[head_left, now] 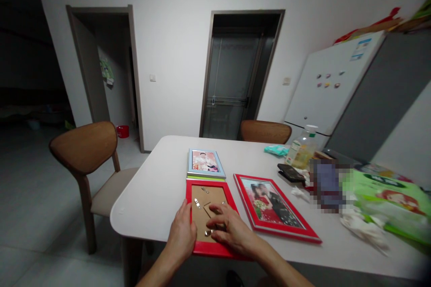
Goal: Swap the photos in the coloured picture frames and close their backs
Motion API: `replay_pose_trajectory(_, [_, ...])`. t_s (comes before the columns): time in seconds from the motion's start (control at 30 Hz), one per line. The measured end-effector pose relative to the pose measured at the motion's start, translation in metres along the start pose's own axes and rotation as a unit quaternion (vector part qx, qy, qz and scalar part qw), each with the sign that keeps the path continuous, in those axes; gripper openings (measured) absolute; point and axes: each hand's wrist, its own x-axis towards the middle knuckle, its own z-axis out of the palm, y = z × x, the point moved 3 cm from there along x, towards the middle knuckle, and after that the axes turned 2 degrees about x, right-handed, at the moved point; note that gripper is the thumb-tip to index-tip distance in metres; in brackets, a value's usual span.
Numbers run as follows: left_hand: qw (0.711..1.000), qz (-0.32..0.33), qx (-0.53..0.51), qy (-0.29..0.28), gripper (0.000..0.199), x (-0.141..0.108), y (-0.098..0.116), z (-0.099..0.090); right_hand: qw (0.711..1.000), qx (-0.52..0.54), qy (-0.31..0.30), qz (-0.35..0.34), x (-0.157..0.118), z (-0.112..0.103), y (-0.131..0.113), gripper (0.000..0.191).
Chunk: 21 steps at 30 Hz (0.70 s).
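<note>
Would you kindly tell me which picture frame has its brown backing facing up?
The red frame beneath the right hand; the other red frame and the blue frame lie picture side up.

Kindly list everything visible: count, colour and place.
overturned frame: 1, red, under hands
small photo frame: 1, blue, beyond it
large photo frame: 1, red, right of both
table: 1, white, centre
bottle: 1, clear, table's right
flat object: 1, black, near bottle
packet: 1, turquoise, near bottle
tissues: several, white, table's right
package: 1, green, far right
chairs: 2, brown, by table
refrigerator: 1, white, right
doorways: 2, grey, back wall
bucket: 1, red, left doorway
hands: 2, bare, at overturned frame
</note>
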Motion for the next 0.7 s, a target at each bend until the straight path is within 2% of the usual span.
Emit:
replay_pose_trajectory(0.17, [1.0, 0.005, 0.022, -0.003, 0.052, 0.0, 0.0, 0.0, 0.993, -0.061, 0.094, 0.039, 0.004, 0.002, 0.012, 0.041])
replay_pose_trajectory(0.27, [1.0, 0.007, 0.014, 0.008, 0.052, 0.0, -0.003, 0.001, 0.989, -0.088, 0.112, 0.041, 0.009, 0.004, 0.011, 0.038])
replay_pose_trajectory(0.43, [1.0, -0.014, -0.005, 0.008, 0.051, 0.001, -0.005, 0.002, 0.987, -0.058, 0.13, 0.074, 0.015, 0.003, 0.011, 0.045])
replay_pose_trajectory(0.6, [1.0, -0.025, -0.016, -0.003, 0.049, 0.002, -0.001, -0.003, 0.982, -0.06, 0.165, 0.065, 0.016, -0.011, 0.005, 0.045])
replay_pose_trajectory(0.7, [0.998, -0.016, -0.065, 0.018, 0.04, 0.006, 0.005, -0.008, 0.981, -0.056, 0.177, 0.059, 0.016, -0.018, -0.006, 0.045])
